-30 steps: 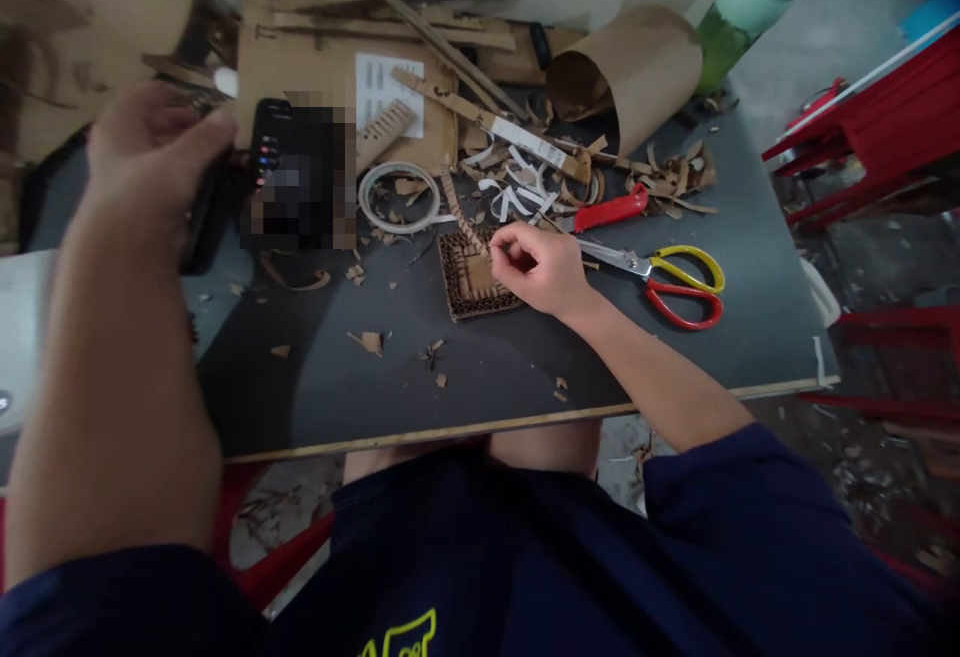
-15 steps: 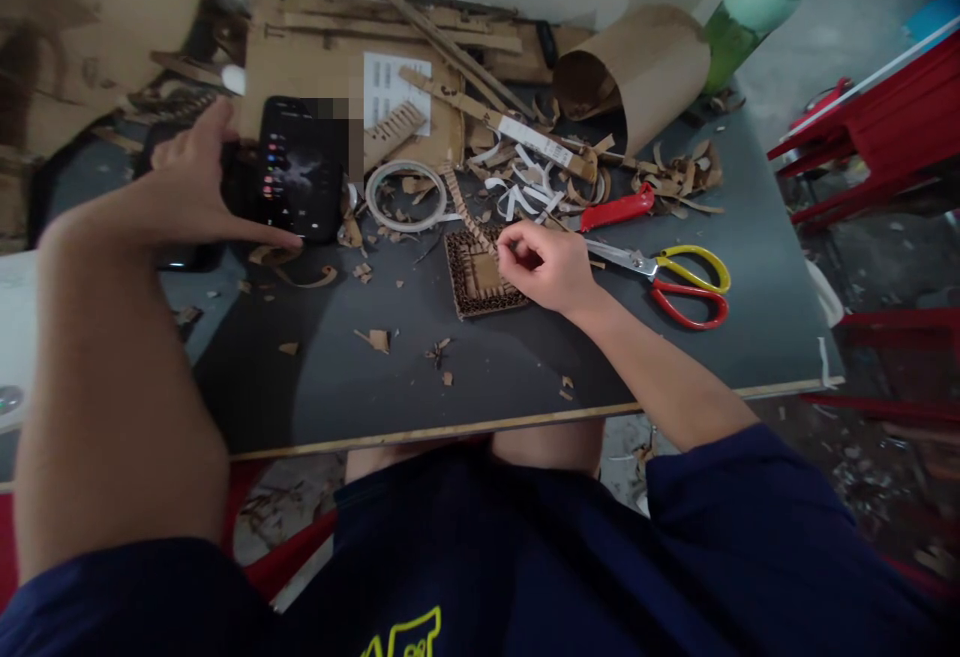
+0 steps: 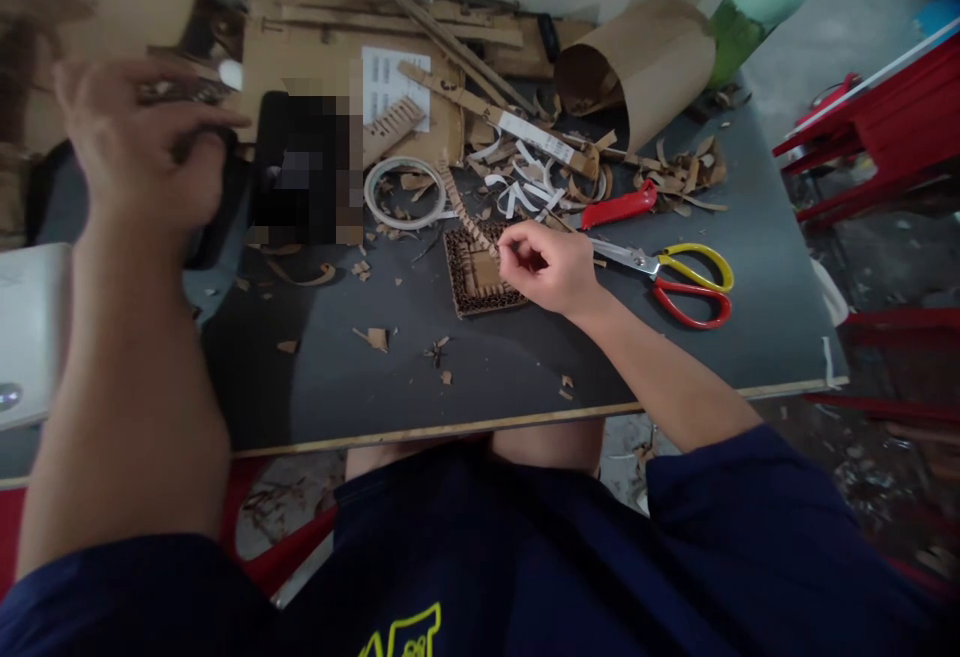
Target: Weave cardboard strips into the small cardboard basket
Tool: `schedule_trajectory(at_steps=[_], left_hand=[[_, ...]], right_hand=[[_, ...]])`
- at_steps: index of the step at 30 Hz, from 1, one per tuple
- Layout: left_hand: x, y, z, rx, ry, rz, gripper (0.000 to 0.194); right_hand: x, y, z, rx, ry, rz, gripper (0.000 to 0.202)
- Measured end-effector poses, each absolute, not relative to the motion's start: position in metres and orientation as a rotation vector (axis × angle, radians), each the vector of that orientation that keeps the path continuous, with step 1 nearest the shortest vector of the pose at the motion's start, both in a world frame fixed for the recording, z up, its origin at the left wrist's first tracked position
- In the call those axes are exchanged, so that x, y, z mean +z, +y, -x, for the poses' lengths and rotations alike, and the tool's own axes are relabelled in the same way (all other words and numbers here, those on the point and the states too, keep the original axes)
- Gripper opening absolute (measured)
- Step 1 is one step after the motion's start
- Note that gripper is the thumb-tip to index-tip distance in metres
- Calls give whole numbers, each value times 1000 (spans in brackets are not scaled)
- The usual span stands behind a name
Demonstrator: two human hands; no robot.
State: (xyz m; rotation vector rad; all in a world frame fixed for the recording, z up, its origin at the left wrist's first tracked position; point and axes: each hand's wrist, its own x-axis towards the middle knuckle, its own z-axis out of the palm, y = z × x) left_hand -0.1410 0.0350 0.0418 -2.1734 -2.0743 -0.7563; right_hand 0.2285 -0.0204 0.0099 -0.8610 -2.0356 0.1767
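My right hand [image 3: 551, 265] is closed in a pinch on the lower end of a narrow corrugated cardboard strip [image 3: 466, 212]. The strip slants up and left from my fingertips, above a small square cardboard piece [image 3: 459, 282] with ridged, layered walls. My hand covers the right part of that square. To the left, my left hand [image 3: 150, 142] is raised, slightly blurred, its fingers apart and nothing seen in them. Close to its right is a phone [image 3: 274, 157], dark and partly masked by blocks. Another dark flat object [image 3: 225, 202] lies partly behind the left hand.
A roll of tape [image 3: 371, 209] lies left of the square. Scissors [image 3: 646, 263] with yellow and red handles and a red cutter [image 3: 619, 205] lie to the right. Behind are white paper curls [image 3: 517, 199], a cardboard tube [image 3: 667, 72], a green bottle [image 3: 739, 32] and cardboard strips [image 3: 420, 27].
My left hand has come away from the phone, moving left and up, and the phone's lit screen now looks dark. My right hand stays at the square with the strip.
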Motion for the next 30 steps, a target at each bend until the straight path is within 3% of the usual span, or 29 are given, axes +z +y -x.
schedule_trajectory(at_steps=[4, 7, 18, 30], left_hand=[[41, 33, 137, -831, -1781, 2359, 45], [39, 33, 137, -804, -1809, 2394, 42], [48, 23, 127, -683, -1899, 2403, 73], [36, 29, 135, -665, -1912, 2396, 94]], right_hand=[[9, -20, -229, 157, -2018, 857, 17], [10, -22, -229, 171, -1992, 846, 14], [12, -21, -230, 290, -1827, 969, 20], [11, -18, -231, 205, -1948, 867, 15]])
